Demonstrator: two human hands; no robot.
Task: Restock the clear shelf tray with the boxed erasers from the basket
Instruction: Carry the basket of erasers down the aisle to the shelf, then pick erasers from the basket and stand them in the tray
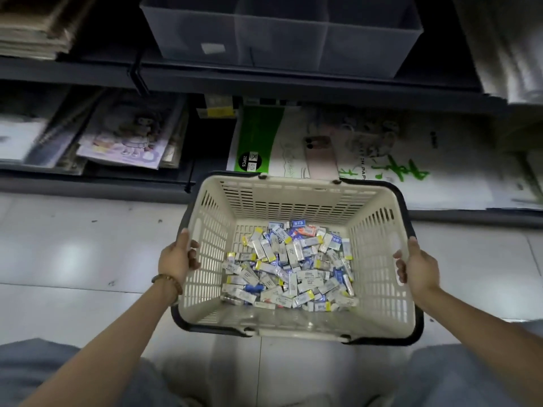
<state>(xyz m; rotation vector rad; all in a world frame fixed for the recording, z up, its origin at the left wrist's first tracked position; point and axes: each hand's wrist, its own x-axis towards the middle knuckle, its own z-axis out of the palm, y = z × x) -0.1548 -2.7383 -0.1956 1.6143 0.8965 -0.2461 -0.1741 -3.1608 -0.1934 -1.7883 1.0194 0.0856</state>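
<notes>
Dozens of boxed erasers (289, 265) lie heaped loose on the bottom of the cream basket (293, 198). None of them, as far as the head view shows, has reached the clear shelf tray (352, 45). That tray sits on the upper shelf, above and beyond the basket, and its frosted walls and inner dividers show nothing inside. I judge the restocking has barely begun: the whole load waits to be brought up and put in.

Both hands are taken up with the basket. The left hand (177, 257), with a beaded bracelet (167, 282) on its wrist, grasps the left rim, thumb along the top and fingers curled against the slotted wall. The right hand (415, 265) clasps the right rim in much the same way. The basket is in front of the lower shelf, over the pale tiled floor (73, 259); whether it is lifted or resting on something I cannot tell.

As for writing, the eraser boxes are white, blue and yellow, with printed lines too small to read. A small pale label (213, 48) on the tray's front wall is blurred. On the lower shelf a green-and-white pack (255, 139) carries "20PCS" on a black patch. The paper packet (411, 171) beside it shows part of the word "PAPER" and large green brush characters. A pink phone (320, 157) lies on these packets. Further left sits a cartoon-printed booklet (129, 133).
</notes>
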